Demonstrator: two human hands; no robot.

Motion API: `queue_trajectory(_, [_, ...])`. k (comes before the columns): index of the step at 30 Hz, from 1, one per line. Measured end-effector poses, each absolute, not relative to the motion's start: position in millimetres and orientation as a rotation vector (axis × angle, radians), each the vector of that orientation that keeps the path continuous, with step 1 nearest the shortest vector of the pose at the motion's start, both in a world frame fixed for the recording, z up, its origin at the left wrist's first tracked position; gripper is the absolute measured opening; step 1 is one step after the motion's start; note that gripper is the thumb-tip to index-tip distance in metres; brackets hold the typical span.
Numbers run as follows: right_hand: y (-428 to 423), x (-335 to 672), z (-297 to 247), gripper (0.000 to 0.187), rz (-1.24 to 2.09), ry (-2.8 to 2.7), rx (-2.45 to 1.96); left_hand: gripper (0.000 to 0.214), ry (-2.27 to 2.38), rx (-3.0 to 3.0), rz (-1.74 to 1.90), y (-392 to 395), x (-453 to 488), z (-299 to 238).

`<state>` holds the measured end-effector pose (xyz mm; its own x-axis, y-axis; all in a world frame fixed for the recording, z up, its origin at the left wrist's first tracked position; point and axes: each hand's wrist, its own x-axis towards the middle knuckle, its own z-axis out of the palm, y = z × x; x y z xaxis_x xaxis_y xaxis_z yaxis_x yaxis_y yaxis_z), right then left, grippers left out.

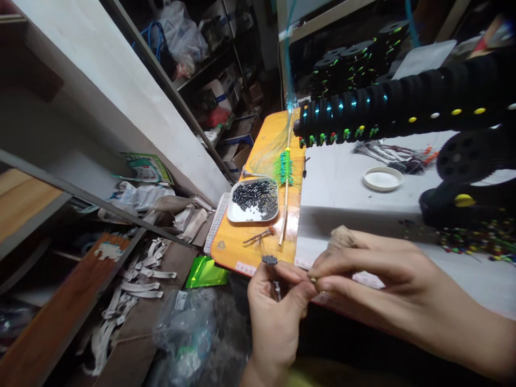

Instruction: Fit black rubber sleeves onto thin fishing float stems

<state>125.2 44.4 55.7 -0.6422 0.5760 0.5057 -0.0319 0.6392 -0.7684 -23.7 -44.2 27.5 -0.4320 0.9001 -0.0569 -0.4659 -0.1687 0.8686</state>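
Closed around a thin bundle with a dark grey, beaded-looking head (pixel 269 259), my left hand (pixel 276 317) is low in the middle of the head view. Fine strands stand up from that head, and a pale piece shows below between the fingers. My right hand (pixel 387 285) pinches a tiny brass-coloured bead-like piece (pixel 313 280) where the fingertips of both hands meet. A woven tan wrap (pixel 342 237) covers one right finger. Beyond the hands, a white tray (pixel 230 214) holds small black tubes and grey bits. A pale stick (pixel 284 215) with green bristle-like pieces lies beside it.
A black ribbed roller (pixel 403 102) with coloured beads reaches in from the right. On the white surface are a round white lid (pixel 382 179), wire bundles (pixel 399 156) and scattered coloured beads (pixel 475 239). The yellow board (pixel 221 247) ends at the left; plastic bags (pixel 185 322) lie below.
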Motion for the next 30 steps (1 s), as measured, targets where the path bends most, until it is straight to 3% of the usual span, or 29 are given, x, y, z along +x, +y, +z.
queue_trajectory(7, [47.8,118.8,60.6,0.019,1.378,-2.025,-0.530,0.015,1.207,0.802,1.764,-45.8,-33.6,15.7])
queue_trajectory(11, [44.2,118.1,59.5,0.019,1.379,-2.045,-0.508,0.007,1.116,0.927,1.857,-48.2,-29.7,13.8])
queue_trajectory(15, [45.2,121.2,62.5,0.018,1.060,-2.209,-0.395,0.009,0.780,0.880,1.808,-51.2,-25.6,14.0])
queue_trajectory(18, [47.0,126.3,66.6,0.026,0.490,-2.315,-0.172,0.012,0.776,0.813,1.666,-53.2,-33.5,9.1])
queue_trajectory(21, [51.7,130.2,69.5,0.025,-0.019,-2.301,-0.017,0.029,0.997,0.768,1.419,-57.9,-50.9,3.7])
queue_trajectory(25, [79.3,129.9,74.2,0.023,-0.229,-2.328,0.056,0.047,1.231,0.808,1.077,-69.3,-68.3,9.7])
queue_trajectory(30, [132.0,130.3,86.5,0.024,-0.283,-2.249,-0.220,0.053,1.368,0.741,1.194,-80.7,-60.3,26.6])
